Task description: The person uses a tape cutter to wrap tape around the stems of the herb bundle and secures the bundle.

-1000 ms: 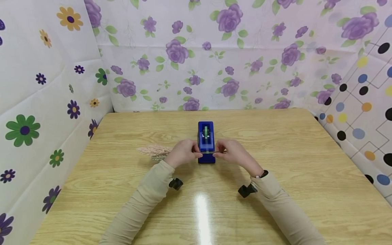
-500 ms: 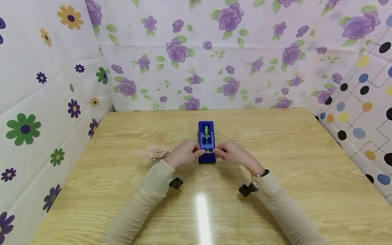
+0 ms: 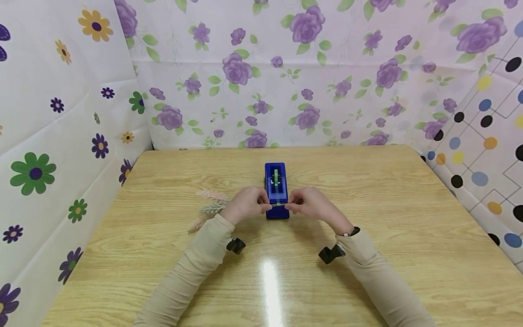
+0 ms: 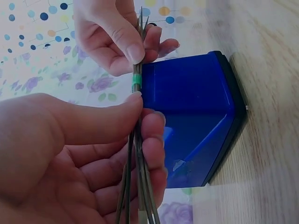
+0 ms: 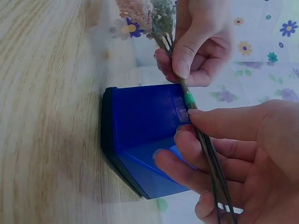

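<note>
My left hand [image 3: 245, 204] and right hand [image 3: 310, 203] pinch the thin stems [image 5: 208, 149] of a bunch of dried flowers, one hand on each side of a green tape band [image 4: 136, 80] wrapped round the stems. The bunch lies level across the front of a blue tape dispenser [image 3: 277, 211], close against its cutting end. A roll of green tape [image 3: 276, 177] sits inside the dispenser. Pink and grey-green flower heads [image 3: 213, 207] stick out to the left past my left hand. In the right wrist view, the stem ends run across my right palm.
The dispenser stands on a wood-grain table [image 3: 367, 190]. Flower-print cloth [image 3: 286, 104] hangs behind it, with a dotted cloth [image 3: 482, 136] at the right. A black wrist camera [image 3: 331, 253] is strapped to each forearm.
The bunch has turned between my fingers: the flower heads show a different side, now with grey-green between pink. My fingertips shifted slightly on the stems, and the dispenser stayed in place.
</note>
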Motion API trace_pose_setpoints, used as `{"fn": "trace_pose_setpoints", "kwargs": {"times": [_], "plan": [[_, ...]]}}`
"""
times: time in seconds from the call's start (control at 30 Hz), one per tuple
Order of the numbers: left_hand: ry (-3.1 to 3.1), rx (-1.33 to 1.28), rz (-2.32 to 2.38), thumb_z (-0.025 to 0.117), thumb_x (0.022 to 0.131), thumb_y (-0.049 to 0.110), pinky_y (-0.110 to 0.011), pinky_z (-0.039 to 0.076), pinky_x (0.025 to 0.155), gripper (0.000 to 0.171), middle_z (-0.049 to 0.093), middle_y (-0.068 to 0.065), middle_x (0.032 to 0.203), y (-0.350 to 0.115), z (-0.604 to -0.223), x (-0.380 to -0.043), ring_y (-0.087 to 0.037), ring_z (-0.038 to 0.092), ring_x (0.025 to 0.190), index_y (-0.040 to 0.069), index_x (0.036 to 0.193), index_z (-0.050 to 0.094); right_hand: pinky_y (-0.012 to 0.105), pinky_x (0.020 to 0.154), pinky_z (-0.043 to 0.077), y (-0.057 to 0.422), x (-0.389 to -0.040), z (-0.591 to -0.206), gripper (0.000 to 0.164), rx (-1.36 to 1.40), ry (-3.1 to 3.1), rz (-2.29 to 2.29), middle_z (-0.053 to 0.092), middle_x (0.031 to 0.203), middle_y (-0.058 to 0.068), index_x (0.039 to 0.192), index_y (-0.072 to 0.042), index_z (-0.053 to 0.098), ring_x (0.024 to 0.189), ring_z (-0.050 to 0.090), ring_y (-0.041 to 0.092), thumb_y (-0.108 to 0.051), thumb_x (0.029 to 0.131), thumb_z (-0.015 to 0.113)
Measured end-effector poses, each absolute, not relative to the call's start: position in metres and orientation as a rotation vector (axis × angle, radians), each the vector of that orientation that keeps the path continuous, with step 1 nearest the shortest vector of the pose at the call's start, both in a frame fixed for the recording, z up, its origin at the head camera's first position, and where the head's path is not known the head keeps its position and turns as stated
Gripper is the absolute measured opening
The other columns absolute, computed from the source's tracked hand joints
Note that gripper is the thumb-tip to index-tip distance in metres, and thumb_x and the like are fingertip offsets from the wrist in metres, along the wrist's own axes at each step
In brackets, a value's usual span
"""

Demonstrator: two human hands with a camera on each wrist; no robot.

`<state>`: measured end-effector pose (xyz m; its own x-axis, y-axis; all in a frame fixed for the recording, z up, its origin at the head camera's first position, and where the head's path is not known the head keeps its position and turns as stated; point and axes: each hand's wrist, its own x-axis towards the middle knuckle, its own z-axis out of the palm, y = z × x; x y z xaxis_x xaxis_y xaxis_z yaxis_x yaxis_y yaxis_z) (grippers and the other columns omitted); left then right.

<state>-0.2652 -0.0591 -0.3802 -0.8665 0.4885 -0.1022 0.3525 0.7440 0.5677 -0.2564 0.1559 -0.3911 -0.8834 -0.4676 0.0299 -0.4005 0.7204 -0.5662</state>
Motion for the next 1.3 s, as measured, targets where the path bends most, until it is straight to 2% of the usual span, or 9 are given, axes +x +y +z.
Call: {"fn": "trace_pose_setpoints", "kwargs": {"times": [0.17,0.3,0.43,0.57,0.67,0.77,0.9,1.0,1.3], "plan": [[2.724,0.676,0.81,0.067,0.092,0.014,-0.022,0.041,0.06,0.012,0.065,-0.002,0.076,-0.0581,-0.38,-0.2632,-0.012,0.054,0.064,0.009,0.083,0.061,0.022,0.056,0.039,0.1575,-0.2587,-0.3935,0.017,-0.746,2.755,-0.888,0.064,0.068,0.001,0.079,-0.006,0.061,0.059,0.05,0.007,-0.018,0.089,0.069],[2.687,0.67,0.845,0.063,0.095,0.016,-0.023,0.041,0.059,0.013,0.063,-0.003,0.076,-0.0584,-0.3805,-0.2628,-0.012,0.052,0.063,0.007,0.085,0.06,0.021,0.052,0.036,0.161,-0.2614,-0.3947,0.028,-0.792,2.624,-0.948,0.06,0.061,0.001,0.083,-0.001,0.066,0.051,0.045,0.008,-0.023,0.098,0.057],[2.632,0.658,0.855,0.055,0.1,0.023,-0.023,0.038,0.053,0.026,0.061,-0.004,0.07,-0.0582,-0.3804,-0.2633,-0.012,0.046,0.055,0.003,0.089,0.068,0.022,0.049,0.031,0.1619,-0.2621,-0.3944,0.039,-0.756,2.577,-0.961,0.048,0.054,-0.004,0.086,-0.001,0.072,0.046,0.035,0.009,-0.026,0.103,0.047],[2.608,0.657,0.862,0.051,0.102,0.022,-0.023,0.034,0.051,0.031,0.062,-0.006,0.07,-0.0581,-0.3807,-0.2641,-0.011,0.04,0.05,0.003,0.089,0.071,0.022,0.05,0.029,0.1627,-0.2626,-0.3957,0.037,-0.717,2.556,-0.979,0.038,0.052,-0.006,0.087,-0.001,0.073,0.045,0.029,0.009,-0.025,0.102,0.049],[2.606,0.644,0.875,0.054,0.1,0.019,-0.023,0.034,0.052,0.028,0.065,-0.009,0.073,-0.0585,-0.3808,-0.264,-0.011,0.04,0.052,0.003,0.087,0.072,0.022,0.05,0.028,0.163,-0.2628,-0.3961,0.036,-0.707,2.548,-0.986,0.04,0.053,-0.005,0.087,-0.001,0.073,0.045,0.029,0.009,-0.024,0.102,0.05],[2.617,0.64,0.872,0.057,0.099,0.019,-0.023,0.035,0.053,0.025,0.067,-0.008,0.075,-0.059,-0.3806,-0.2637,-0.011,0.044,0.055,0.003,0.087,0.072,0.022,0.05,0.03,0.1631,-0.2632,-0.3958,0.033,-0.704,2.545,-0.989,0.052,0.056,0.002,0.087,-0.001,0.074,0.047,0.036,0.01,-0.022,0.101,0.052],[2.65,0.668,0.848,0.06,0.097,0.019,-0.023,0.037,0.055,0.022,0.066,-0.005,0.072,-0.0594,-0.3807,-0.2633,-0.012,0.048,0.058,0.003,0.086,0.073,0.024,0.053,0.042,0.1637,-0.2638,-0.396,0.029,-0.714,2.546,-0.993,0.069,0.069,0.01,0.088,-0.002,0.075,0.056,0.057,0.014,-0.02,0.099,0.055],[2.665,0.681,0.84,0.063,0.095,0.019,-0.023,0.038,0.056,0.021,0.066,-0.002,0.07,-0.0593,-0.3814,-0.2628,-0.012,0.051,0.059,0.004,0.085,0.073,0.026,0.06,0.048,0.1644,-0.2638,-0.3965,0.028,-0.727,2.558,-0.988,0.072,0.072,0.008,0.088,-0.002,0.074,0.064,0.065,0.016,-0.02,0.098,0.056],[2.702,0.663,0.889,0.073,0.086,0.015,-0.022,0.044,0.06,0.013,0.067,-0.003,0.076,-0.0576,-0.3823,-0.2622,-0.011,0.057,0.065,0.009,0.078,0.066,0.025,0.06,0.044,0.162,-0.2614,-0.3964,0.019,-0.707,2.634,-0.996,0.068,0.065,0.002,0.079,-0.006,0.07,0.067,0.066,0.029,-0.02,0.092,0.066]]}}
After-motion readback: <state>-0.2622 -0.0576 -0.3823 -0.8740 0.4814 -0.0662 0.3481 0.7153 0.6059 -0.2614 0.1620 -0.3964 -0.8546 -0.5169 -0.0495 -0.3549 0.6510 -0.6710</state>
